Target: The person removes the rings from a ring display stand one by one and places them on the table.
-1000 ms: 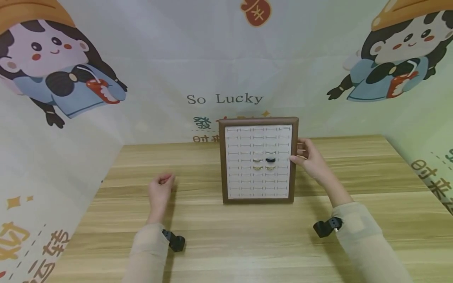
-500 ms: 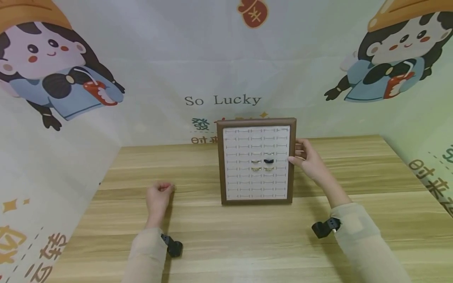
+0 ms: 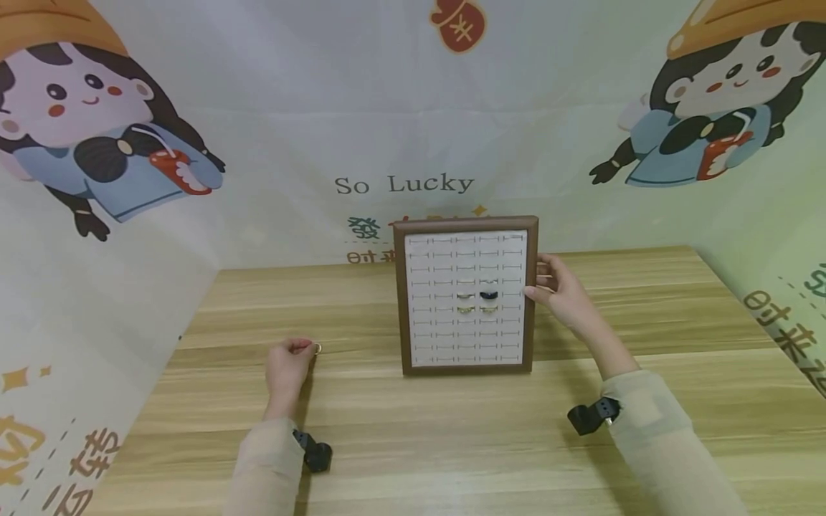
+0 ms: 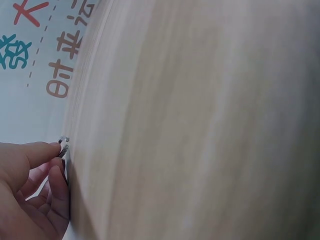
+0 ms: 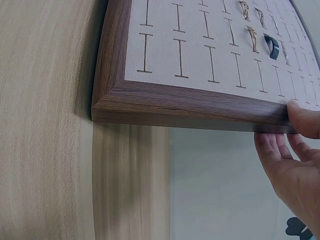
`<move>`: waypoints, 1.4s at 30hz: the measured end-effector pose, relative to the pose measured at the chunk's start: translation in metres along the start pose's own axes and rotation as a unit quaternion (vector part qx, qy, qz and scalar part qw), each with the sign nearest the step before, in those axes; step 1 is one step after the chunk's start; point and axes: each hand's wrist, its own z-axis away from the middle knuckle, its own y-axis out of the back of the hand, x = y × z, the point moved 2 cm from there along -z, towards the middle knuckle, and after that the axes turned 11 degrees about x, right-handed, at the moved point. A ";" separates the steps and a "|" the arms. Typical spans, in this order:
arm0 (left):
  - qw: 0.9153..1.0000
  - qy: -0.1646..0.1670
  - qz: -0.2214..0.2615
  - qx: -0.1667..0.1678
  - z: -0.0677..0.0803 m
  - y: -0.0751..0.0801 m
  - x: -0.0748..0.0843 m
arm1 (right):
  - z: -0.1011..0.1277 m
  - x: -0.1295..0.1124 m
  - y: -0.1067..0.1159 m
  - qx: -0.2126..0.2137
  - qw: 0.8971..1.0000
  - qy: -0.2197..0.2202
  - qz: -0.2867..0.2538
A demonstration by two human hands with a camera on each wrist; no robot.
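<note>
My left hand (image 3: 288, 369) is low over the left part of the table, thumb and fingertips pinching a small ring (image 3: 317, 349). Up close in the left wrist view, the ring (image 4: 64, 146) looks metallic with a ridged band. A wood-framed ring display board (image 3: 429, 337) stands upright near the middle, its white panel cut with rows of slots. Several rings sit in its central slots, among them a black ring (image 3: 488, 295) and a gold ring (image 3: 465, 310). My right hand (image 3: 560, 297) grips the board's right edge, thumb on the front and fingers behind.
The wood-grain table (image 3: 400, 444) ends at a printed backdrop (image 3: 290, 158) behind the board, with more printed cloth on both sides. A black wrist camera (image 3: 317, 456) is strapped at the left sleeve, another camera (image 3: 590, 417) at the right.
My left hand has moved slightly back toward me and turned, so the ring in its fingertips now shows. The right hand still holds the board in place.
</note>
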 end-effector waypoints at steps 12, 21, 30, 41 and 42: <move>1.000 0.002 0.000 -0.002 0.001 0.000 0.001 | -0.001 -0.001 0.001 -0.008 1.000 -0.007 -0.001; 1.000 0.010 0.019 -0.009 0.002 0.002 0.005 | -0.001 0.000 0.001 -0.010 1.000 -0.011 0.001; 0.997 -0.019 0.069 0.000 0.007 0.001 0.040 | -0.001 -0.001 0.001 -0.009 1.000 -0.012 0.001; 0.988 -0.080 0.135 0.006 0.026 -0.003 0.093 | -0.001 -0.002 0.000 -0.010 1.000 -0.014 -0.002; 0.987 -0.088 0.136 0.005 0.028 -0.004 0.097 | -0.001 -0.002 0.000 -0.010 1.000 -0.015 -0.003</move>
